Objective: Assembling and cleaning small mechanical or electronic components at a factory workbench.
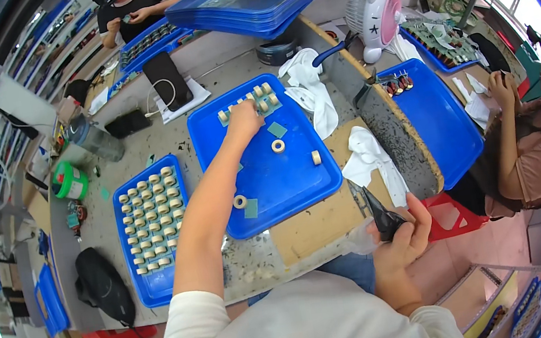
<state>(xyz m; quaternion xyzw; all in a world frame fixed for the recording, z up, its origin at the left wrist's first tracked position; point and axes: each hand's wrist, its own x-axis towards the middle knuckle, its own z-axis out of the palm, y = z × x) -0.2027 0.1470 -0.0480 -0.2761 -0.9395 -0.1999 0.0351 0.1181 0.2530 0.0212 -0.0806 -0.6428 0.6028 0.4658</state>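
Note:
My left hand (245, 120) reaches over the blue tray (307, 188) in the middle, its fingers bent down and closed at a cluster of cream rings (266, 88). The rings stand on green boards there; what the fingertips grip, if anything, is hidden. A loose cream ring (278, 146) lies beside a small green board (277, 130) in the tray. Another ring (316, 157) rests near its right side, and one more (240, 202) is at the front left corner. Low on the right, my right hand (403, 240) is closed around a black-handled pointed tool (383, 217), held off the table's front edge.
A second blue tray (140, 280) at left holds rows of cream rings. White gloves (370, 159) lie on cardboard (306, 230). A black pouch (103, 287), green tub (70, 181) and clear jug (96, 138) stand left. Stacked trays (242, 5) are behind; co-workers sit at right and far left.

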